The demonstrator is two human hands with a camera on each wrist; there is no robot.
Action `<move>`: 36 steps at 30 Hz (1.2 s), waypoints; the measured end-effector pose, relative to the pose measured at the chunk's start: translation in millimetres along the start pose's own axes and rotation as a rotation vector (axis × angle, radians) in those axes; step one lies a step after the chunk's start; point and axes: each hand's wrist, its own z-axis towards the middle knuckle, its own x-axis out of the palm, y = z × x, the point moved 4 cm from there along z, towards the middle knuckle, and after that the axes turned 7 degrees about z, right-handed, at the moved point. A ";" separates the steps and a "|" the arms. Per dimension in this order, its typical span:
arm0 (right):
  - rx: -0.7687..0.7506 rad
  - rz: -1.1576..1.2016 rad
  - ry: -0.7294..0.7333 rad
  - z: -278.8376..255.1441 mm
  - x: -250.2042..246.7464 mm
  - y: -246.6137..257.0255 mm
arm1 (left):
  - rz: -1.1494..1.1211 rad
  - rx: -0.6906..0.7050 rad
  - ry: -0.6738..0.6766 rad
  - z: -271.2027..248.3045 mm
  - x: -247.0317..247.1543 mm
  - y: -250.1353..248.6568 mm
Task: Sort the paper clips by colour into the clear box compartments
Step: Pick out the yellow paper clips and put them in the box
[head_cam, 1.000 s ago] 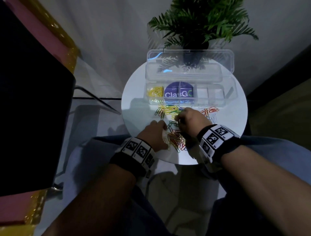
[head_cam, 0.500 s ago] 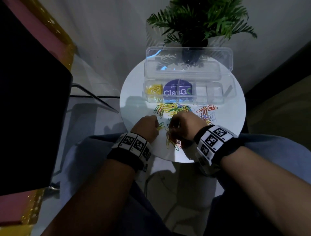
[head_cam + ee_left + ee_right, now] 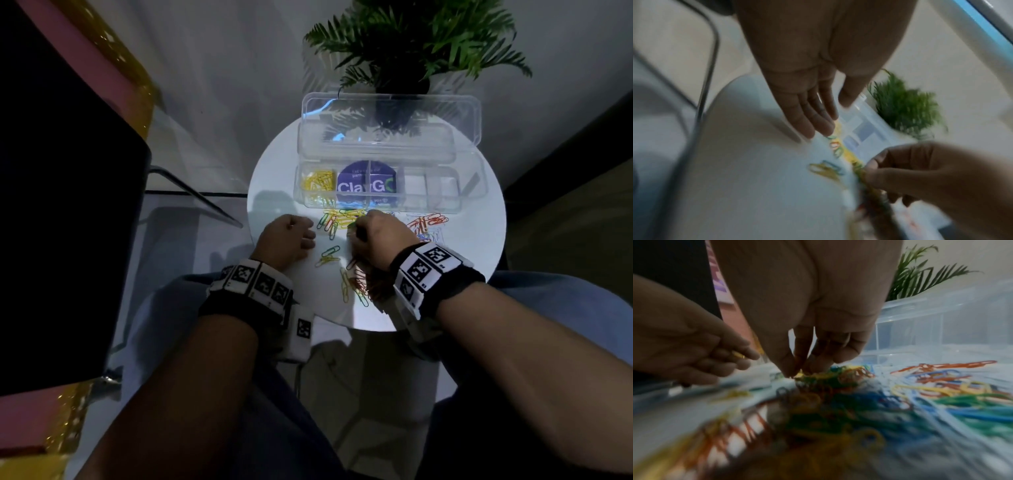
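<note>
Left hand (image 3: 286,240) shifted leftward, clear box (image 3: 442,205) label reads "ClayGo"

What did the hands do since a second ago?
The left hand slid left, away from the paper clip pile; a yellow clip shows between its fingers. The right hand moved slightly toward the clear box and pinches at clips. The box and its yellow clips stayed put.

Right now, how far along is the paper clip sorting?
Early on. Done: yellow paper clips fill the leftmost compartment of the clear plastic box; the other compartments look empty. In hand: the right hand pinches at the mixed-colour clip pile, and the left hand holds a yellow clip. Left: red, blue, green and yellow clips scattered on the round white table.
</note>
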 end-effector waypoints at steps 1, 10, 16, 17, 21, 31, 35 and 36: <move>-0.004 0.060 -0.044 -0.4 -3.1 3.4 | -0.148 -0.086 0.030 0.1 1.1 -0.6; -0.286 0.211 -0.069 -4.9 -20.1 69.6 | -0.905 -0.286 0.222 -15.3 12.8 -7.4; -0.216 -0.020 0.128 -11.1 8.4 40.4 | -0.851 -0.300 0.121 -13.2 -8.3 -0.1; -0.195 -0.051 0.159 -12.0 15.6 36.7 | -0.848 -0.297 0.123 -13.1 -8.7 0.3; -0.207 -0.066 0.152 -10.8 25.3 36.2 | -0.818 -0.278 0.141 -13.5 -8.4 1.3; -0.279 -0.280 0.217 4.4 27.6 35.5 | -0.794 -0.255 0.158 -12.2 -2.4 -2.7; -0.292 -0.194 0.159 0.7 27.0 32.9 | -0.837 -0.255 0.169 -8.8 2.9 -6.0; -0.288 -0.166 0.148 0.4 26.7 32.7 | -0.849 -0.255 0.179 -7.1 4.6 -6.5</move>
